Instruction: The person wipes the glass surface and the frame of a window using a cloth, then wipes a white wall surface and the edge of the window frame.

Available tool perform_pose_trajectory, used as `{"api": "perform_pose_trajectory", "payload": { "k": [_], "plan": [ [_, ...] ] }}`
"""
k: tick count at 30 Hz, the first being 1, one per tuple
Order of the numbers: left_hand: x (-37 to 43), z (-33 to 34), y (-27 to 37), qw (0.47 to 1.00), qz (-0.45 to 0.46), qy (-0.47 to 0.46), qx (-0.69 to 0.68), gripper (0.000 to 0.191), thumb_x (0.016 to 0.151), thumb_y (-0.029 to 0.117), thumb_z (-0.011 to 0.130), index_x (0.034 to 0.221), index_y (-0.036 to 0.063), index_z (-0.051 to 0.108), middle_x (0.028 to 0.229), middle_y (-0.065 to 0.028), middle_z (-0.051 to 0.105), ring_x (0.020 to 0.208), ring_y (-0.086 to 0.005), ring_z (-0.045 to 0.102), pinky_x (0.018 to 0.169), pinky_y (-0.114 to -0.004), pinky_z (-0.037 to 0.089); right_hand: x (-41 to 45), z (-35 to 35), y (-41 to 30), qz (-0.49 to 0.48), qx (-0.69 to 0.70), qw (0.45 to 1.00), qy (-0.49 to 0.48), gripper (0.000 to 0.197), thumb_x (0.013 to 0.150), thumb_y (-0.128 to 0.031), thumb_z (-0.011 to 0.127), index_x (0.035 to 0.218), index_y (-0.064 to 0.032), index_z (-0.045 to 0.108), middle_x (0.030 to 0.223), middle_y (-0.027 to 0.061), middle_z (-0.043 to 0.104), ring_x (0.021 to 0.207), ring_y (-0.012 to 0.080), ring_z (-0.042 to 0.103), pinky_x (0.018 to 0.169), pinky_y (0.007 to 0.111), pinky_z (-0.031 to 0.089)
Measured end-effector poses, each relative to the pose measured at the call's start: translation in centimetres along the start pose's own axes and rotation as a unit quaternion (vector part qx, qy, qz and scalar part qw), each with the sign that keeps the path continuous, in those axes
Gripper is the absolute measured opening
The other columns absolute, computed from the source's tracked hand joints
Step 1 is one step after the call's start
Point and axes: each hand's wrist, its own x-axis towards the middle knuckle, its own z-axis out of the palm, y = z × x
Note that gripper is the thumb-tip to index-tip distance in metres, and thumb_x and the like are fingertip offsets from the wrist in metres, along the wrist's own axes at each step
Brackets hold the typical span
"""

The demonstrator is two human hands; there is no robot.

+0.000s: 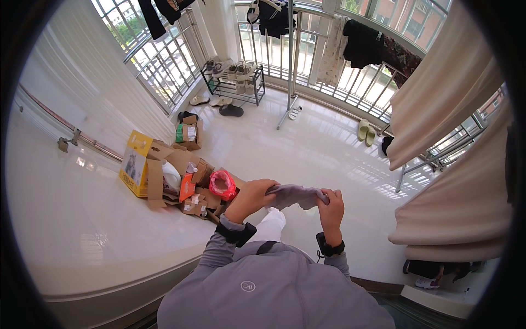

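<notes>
A greyish-purple cloth is stretched between my two hands in front of my body, above the tiled floor. My left hand grips its left end, thumb towards the cloth. Its right end is bunched in the fingers of my right hand. The cloth sags a little along its lower edge; whether it is a rag or a small garment I cannot tell. Both wrists carry black bands with a device. Below the cloth, a white-clad leg and foot show on the floor.
Flattened and open cardboard boxes, a white jug and a red-lined bin crowd the left. Farther off stand a shoe rack and a metal pole stand. Green slippers lie right, near long beige curtains.
</notes>
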Motion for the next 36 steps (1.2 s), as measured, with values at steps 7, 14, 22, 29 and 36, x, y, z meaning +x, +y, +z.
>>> {"api": "perform_pose_trajectory", "payload": {
  "k": [7,14,22,29,36],
  "plan": [
    [3.9,-6.4,-4.7,0.995,-0.063,0.080,0.019,0.022,0.069,0.008,0.054,0.090,0.0018,0.059,0.079,-0.0147,0.061,0.072,-0.0256,0.059,0.067,-0.032,0.046,10.7,7.1,-4.9,-0.096,-0.009,0.989,-0.116,0.013,0.076,-0.018,0.059,0.086,-0.0086,0.060,0.068,0.0119,0.055,0.060,0.0278,0.054,0.054,0.035,0.042],
    [1.1,-13.2,-5.5,0.922,-0.179,0.332,-0.091,0.030,0.072,-0.006,0.052,0.100,0.0001,0.059,0.086,-0.0115,0.060,0.071,-0.0167,0.060,0.063,-0.025,0.047,17.3,17.3,-13.4,-0.235,0.005,0.912,-0.336,0.011,0.079,-0.017,0.053,0.088,-0.0110,0.057,0.060,0.0149,0.057,0.059,0.0349,0.056,0.051,0.041,0.041],
    [-4.7,-14.0,-5.3,0.716,-0.178,0.674,0.014,0.029,0.075,-0.014,0.047,0.100,-0.0028,0.058,0.096,-0.0108,0.054,0.070,-0.0163,0.059,0.059,-0.024,0.051,17.0,29.1,-27.3,-0.382,0.134,0.660,-0.633,0.016,0.079,-0.013,0.055,0.093,-0.0057,0.056,0.057,0.0138,0.056,0.053,0.0268,0.057,0.050,0.034,0.043],
    [-7.2,-13.0,-1.9,0.354,-0.256,0.852,0.289,0.019,0.076,-0.010,0.052,0.092,-0.0032,0.058,0.093,-0.0114,0.056,0.081,-0.0202,0.058,0.072,-0.030,0.050,9.5,32.2,-39.9,-0.460,0.306,0.359,-0.752,0.021,0.077,-0.006,0.054,0.097,-0.0018,0.057,0.063,0.0098,0.058,0.051,0.0156,0.057,0.050,0.026,0.044],
    [-10.8,-16.2,1.1,0.141,-0.343,0.723,0.583,0.050,0.077,0.002,0.058,0.120,-0.0013,0.032,0.125,-0.0228,0.029,0.115,-0.0353,0.032,0.095,-0.042,0.031,-2.2,25.0,-49.7,-0.333,0.435,0.146,-0.824,0.017,0.079,-0.004,0.055,0.095,0.0020,0.057,0.069,0.0037,0.059,0.056,0.0069,0.054,0.052,0.019,0.043]
  ]
}}
